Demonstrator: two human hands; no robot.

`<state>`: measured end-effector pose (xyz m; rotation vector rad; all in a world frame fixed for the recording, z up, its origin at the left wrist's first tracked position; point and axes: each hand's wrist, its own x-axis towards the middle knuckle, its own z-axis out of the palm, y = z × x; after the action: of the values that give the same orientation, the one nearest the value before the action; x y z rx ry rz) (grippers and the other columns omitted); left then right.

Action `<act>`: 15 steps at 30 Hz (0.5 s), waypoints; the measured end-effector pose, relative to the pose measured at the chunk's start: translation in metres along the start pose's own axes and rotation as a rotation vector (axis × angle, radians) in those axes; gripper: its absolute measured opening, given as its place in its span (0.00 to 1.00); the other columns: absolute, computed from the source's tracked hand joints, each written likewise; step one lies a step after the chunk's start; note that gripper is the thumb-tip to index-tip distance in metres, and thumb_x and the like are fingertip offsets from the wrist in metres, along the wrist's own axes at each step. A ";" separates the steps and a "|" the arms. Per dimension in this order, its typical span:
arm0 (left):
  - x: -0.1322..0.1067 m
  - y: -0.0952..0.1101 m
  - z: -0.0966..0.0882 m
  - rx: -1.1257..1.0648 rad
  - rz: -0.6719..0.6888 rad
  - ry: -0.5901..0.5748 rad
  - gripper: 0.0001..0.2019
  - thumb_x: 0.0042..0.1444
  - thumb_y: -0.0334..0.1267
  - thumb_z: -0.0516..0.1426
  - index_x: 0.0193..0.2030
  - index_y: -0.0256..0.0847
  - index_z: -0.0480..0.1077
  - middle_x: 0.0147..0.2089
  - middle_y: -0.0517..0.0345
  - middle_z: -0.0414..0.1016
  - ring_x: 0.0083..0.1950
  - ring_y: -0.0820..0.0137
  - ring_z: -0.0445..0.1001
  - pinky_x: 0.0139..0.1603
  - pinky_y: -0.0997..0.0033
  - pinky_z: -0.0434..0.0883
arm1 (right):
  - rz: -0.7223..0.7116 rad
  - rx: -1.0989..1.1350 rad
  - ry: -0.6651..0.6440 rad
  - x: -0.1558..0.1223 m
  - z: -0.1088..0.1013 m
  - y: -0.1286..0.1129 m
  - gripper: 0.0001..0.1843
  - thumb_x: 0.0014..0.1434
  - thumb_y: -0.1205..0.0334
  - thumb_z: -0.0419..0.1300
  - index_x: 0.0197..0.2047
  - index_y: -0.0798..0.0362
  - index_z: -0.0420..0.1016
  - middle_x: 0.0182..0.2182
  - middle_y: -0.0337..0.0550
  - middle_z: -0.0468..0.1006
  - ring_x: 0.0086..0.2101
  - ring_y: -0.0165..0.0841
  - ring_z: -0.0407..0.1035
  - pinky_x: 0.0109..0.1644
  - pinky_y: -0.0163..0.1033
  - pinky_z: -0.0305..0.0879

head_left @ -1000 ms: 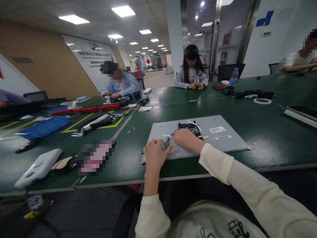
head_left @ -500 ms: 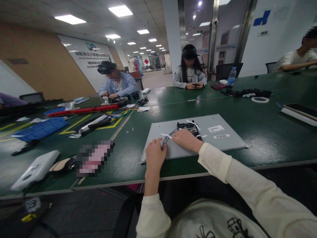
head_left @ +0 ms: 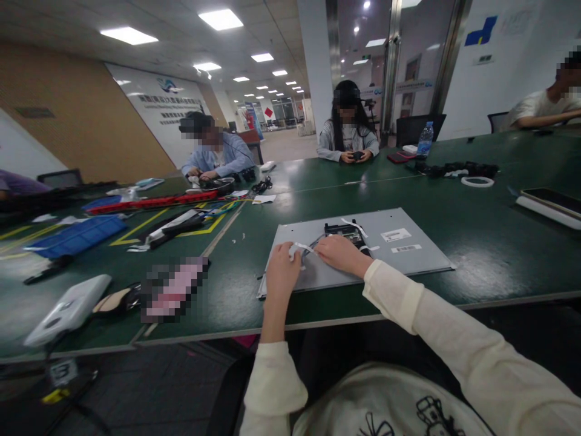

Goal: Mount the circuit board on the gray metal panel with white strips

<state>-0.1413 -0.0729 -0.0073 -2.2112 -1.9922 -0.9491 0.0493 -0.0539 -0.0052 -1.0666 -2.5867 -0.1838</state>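
Observation:
A flat grey metal panel [head_left: 385, 257] lies on the table in front of me, with a black-framed opening [head_left: 342, 230] showing parts inside. Grey cables [head_left: 313, 240] run from its left side. Between my hands stretches a white tape strip [head_left: 305, 246]. My left hand [head_left: 282, 272] has its fingers curled round the strip's left end, above the panel's left part. Fingers bent, my right hand [head_left: 340, 253] presses at the strip's right end by the cables; its fingertips are partly hidden. More white strips [head_left: 356, 225] stick up at the opening, and labels [head_left: 396, 235] sit to the right.
Left of the panel are a pink blurred item [head_left: 177, 289], a white device [head_left: 68, 309] and a blue basket [head_left: 77, 236]. A phone [head_left: 554, 203] lies at the right. Two people sit across the table, and another at far right. A bottle [head_left: 425, 139] stands at the back.
My left hand has shifted slightly up and left, from the cables to the white tape strip. My right hand has barely moved.

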 end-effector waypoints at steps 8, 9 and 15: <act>0.063 0.004 0.009 0.320 -0.180 -0.258 0.16 0.58 0.40 0.51 0.43 0.33 0.75 0.45 0.39 0.76 0.50 0.58 0.75 0.48 0.67 0.69 | -0.029 0.009 0.022 0.001 0.006 0.001 0.12 0.66 0.67 0.51 0.40 0.59 0.76 0.39 0.50 0.77 0.42 0.36 0.70 0.47 0.38 0.59; 0.064 0.005 0.013 0.331 -0.199 -0.268 0.16 0.57 0.42 0.51 0.42 0.33 0.75 0.45 0.38 0.76 0.49 0.57 0.75 0.47 0.67 0.69 | -0.031 0.007 0.022 0.001 0.007 0.001 0.12 0.66 0.67 0.51 0.40 0.59 0.76 0.39 0.50 0.77 0.42 0.36 0.70 0.47 0.39 0.59; 0.056 0.000 0.029 0.322 -0.160 -0.167 0.16 0.57 0.44 0.52 0.39 0.35 0.75 0.46 0.37 0.75 0.49 0.54 0.74 0.47 0.61 0.69 | -0.026 0.011 0.008 0.000 0.004 0.001 0.12 0.67 0.67 0.51 0.40 0.59 0.76 0.39 0.50 0.76 0.43 0.35 0.69 0.50 0.39 0.58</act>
<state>-0.1296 -0.0108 -0.0058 -2.0377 -2.2330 -0.4215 0.0490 -0.0527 -0.0092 -1.0268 -2.5928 -0.1789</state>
